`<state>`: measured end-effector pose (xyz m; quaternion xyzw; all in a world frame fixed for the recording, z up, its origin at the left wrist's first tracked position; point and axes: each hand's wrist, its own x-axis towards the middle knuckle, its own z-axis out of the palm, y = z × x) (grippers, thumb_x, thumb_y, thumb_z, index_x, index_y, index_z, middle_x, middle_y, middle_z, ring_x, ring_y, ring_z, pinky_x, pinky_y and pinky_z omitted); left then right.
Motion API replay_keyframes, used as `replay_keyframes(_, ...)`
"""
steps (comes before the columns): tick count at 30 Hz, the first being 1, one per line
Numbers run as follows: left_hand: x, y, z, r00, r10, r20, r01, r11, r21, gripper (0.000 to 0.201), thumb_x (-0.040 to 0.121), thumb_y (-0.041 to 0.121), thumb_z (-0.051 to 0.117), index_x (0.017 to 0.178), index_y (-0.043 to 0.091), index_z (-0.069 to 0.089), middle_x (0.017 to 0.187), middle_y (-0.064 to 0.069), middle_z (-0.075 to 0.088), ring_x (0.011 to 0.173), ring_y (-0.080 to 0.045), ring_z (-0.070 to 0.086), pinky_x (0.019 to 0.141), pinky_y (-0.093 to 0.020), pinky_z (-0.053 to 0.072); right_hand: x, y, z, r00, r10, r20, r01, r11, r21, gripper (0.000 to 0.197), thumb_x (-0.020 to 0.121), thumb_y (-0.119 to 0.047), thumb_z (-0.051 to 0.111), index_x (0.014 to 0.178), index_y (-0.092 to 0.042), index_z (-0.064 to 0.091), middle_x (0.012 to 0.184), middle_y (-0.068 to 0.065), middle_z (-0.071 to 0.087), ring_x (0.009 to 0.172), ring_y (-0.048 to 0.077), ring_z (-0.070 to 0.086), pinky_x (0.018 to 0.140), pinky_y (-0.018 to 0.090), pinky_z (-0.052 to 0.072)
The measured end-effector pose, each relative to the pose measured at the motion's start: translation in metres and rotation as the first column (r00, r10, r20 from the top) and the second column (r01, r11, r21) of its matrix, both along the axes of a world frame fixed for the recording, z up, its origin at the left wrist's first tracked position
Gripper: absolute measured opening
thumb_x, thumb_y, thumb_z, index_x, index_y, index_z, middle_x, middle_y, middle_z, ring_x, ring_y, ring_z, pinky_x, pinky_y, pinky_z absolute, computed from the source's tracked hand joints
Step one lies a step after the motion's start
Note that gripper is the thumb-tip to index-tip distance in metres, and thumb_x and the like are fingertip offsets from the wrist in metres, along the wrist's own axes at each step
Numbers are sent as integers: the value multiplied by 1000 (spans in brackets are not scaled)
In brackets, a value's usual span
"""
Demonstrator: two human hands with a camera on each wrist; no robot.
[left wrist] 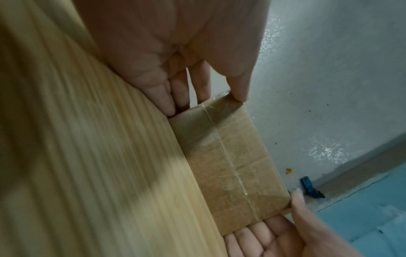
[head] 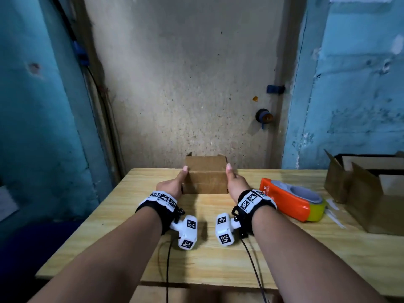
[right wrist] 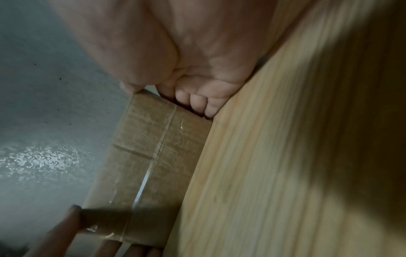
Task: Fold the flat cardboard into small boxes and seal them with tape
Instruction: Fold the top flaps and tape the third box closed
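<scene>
Both hands clasp one small box [head: 205, 182] standing on the counter [head: 273, 248] at 12 o'clock: left hand [head: 172, 185] on its 9 o'clock wall, right hand [head: 235, 184] on the 3 o'clock wall, thumbs up the near corners. Long axis runs 9-to-3; tape strip [left wrist: 228, 156] crosses the near face, top flaps look open. At 3 o'clock, tape dispenser [head: 293, 200] nearer the right hand; open carton [head: 367, 189] beyond, contents unclear.

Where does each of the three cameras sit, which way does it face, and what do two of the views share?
Head: worn high, looking forward and down over the wooden table at the small box; both forearms, left hand and right hand show.
Left wrist: looks along the left palm at the box's taped face; the right hand's fingers appear opposite.
Right wrist: looks along the right palm at the same face.
Shared: both wrist views show the tape seam.
</scene>
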<state>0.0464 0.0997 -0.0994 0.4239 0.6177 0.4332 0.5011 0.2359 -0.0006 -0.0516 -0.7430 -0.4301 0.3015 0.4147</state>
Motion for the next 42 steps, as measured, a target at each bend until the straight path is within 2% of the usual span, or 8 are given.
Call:
replay_keyframes(7,-3,-1,-7,955,-165,246,169,986,5,75,52,65,88,102,12,70,111,-13,75,102,-23,70,101,-38,52,4,-9,-10,995,60,-81,-63,998,-27,69,108,-64,24,152,-18,50,142,13,61,131,35,56,106,42,41)
replay_keyframes(11,-9,-51,18,866,-332,374,332,941,67,14,95,14,56,106,7,61,93,-11,61,78,-18,55,57,-20,50,13,-6,-48,980,97,-173,-90,995,48,71,86,-81,45,147,-44,49,158,-1,51,143,30,49,119,52,35)
replay_keyframes(16,-8,-55,8,933,-356,40,343,920,191,50,51,2,49,97,1,67,75,-7,64,73,-14,60,68,-20,45,6,-34,-27,984,111,-142,-102,993,66,50,111,-13,45,160,-10,37,159,8,47,149,29,41,121,39,30)
replay_keyframes(23,-1,-73,5,940,-201,-274,269,933,240,38,85,-7,50,109,6,75,85,-10,68,91,-31,66,74,-25,43,4,-32,-29,983,148,106,-138,986,-98,39,107,-9,46,145,-9,40,142,14,57,119,31,58,97,33,44)
replay_keyframes(31,-7,-68,14,904,-217,-369,302,934,192,20,93,4,56,103,1,73,105,-21,70,104,-35,64,77,-25,39,14,-30,-31,969,220,111,-206,970,-130,68,90,-9,60,152,-22,37,149,5,57,128,27,55,112,41,45)
replay_keyframes(35,-27,-51,5,973,-221,-74,230,959,168,20,96,9,55,105,7,72,127,-13,69,120,-34,63,91,-32,48,15,-39,-23,983,178,-46,-182,978,-104,105,85,1,65,168,-17,4,171,5,25,155,28,30,125,41,30)
replay_keyframes(39,-32,-78,27,865,-118,488,148,989,-23,44,103,7,37,146,-2,42,156,-19,43,146,-33,39,114,-36,37,10,-54,-10,919,104,-380,-96,995,41,89,77,-45,75,156,-21,42,165,20,35,143,38,45,123,53,33)
replay_keyframes(42,-49,-82,33,829,-56,557,110,992,-64,50,95,22,50,141,5,41,147,-20,52,130,-39,56,101,-45,46,18,-60,9,744,116,-657,-77,993,89,113,82,-80,63,167,-27,9,172,22,8,159,41,14,127,57,12)
